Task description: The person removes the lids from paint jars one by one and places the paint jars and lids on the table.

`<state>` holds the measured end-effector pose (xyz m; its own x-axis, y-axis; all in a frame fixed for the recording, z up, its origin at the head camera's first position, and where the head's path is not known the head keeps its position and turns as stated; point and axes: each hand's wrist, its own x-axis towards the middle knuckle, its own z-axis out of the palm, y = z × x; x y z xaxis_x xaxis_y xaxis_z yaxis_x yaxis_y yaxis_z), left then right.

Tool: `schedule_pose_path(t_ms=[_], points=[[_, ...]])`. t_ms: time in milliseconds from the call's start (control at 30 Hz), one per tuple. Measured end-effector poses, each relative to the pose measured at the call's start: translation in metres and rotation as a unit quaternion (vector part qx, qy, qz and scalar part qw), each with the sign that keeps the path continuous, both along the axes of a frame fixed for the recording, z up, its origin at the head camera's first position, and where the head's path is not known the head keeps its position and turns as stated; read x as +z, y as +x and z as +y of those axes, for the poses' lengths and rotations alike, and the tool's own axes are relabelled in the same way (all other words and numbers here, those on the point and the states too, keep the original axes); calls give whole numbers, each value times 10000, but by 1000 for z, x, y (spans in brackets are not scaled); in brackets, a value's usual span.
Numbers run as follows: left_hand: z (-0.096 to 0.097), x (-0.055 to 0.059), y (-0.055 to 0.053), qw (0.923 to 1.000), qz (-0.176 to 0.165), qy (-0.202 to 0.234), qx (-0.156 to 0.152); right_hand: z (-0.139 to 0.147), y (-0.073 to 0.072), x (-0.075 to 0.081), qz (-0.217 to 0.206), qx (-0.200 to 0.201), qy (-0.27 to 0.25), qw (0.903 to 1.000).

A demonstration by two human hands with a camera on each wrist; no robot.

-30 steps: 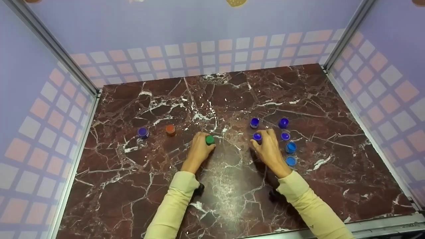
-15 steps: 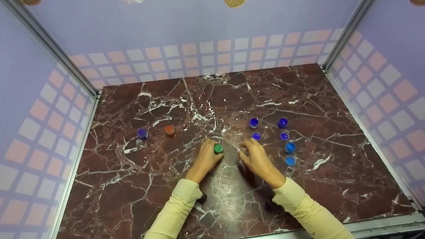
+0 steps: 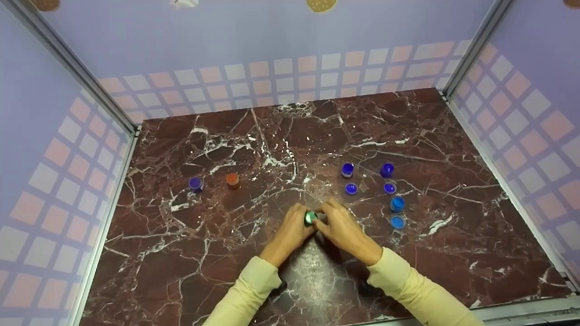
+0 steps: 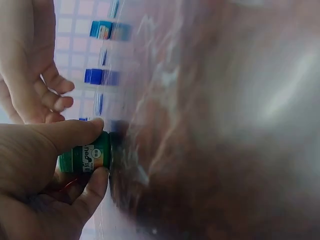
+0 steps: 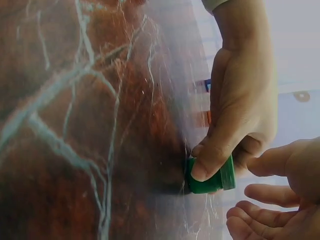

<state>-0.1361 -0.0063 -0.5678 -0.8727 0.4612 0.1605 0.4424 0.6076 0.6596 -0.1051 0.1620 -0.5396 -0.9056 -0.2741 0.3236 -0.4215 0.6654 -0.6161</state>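
My left hand (image 3: 290, 228) grips a small green paint jar (image 4: 87, 159) between thumb and fingers. The jar stands upright on the marbled table, its green lid (image 3: 311, 217) on top. Close by on the right, my right hand (image 3: 342, 228) has its thumb and fingers spread toward that lid. In the right wrist view a small gap separates the right fingertips (image 5: 255, 165) from the jar, and they hold nothing. Part of the jar is hidden behind the left thumb and fingers.
Open jars in dark blue (image 3: 347, 170), violet-blue (image 3: 387, 170) and light blue (image 3: 397, 203) stand at right, each with a loose lid in front, such as the light blue lid (image 3: 398, 222). Left are a purple jar (image 3: 195, 184) and an orange jar (image 3: 232, 180). Patterned walls enclose the table.
The left hand has brought the green jar right and toward the person. My right hand has left the dark blue lid on the table and come left, close to the green jar.
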Motion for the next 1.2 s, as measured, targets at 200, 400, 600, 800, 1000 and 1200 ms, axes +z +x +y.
schedule_pose_path(t_ms=[200,400,600,800,1000,1200], points=[[-1,-3,9,10000,74,-31,-51,-5,6,-3,-199,42,241,9995],[-3,-3,15,9996,92,-133,-229,-8,8,-5,-217,-261,425,9985],[-5,-2,17,9992,-14,-76,-395,-12,11,-7,89,-479,724,9962],[-6,-1,16,9992,-117,38,-385,-17,14,-10,545,-527,1206,9898],[-7,-2,11,9990,92,14,-430,-17,14,-11,789,-431,1500,9846],[-9,-2,8,9984,211,-1,-524,-12,11,-7,688,3,1470,9867]])
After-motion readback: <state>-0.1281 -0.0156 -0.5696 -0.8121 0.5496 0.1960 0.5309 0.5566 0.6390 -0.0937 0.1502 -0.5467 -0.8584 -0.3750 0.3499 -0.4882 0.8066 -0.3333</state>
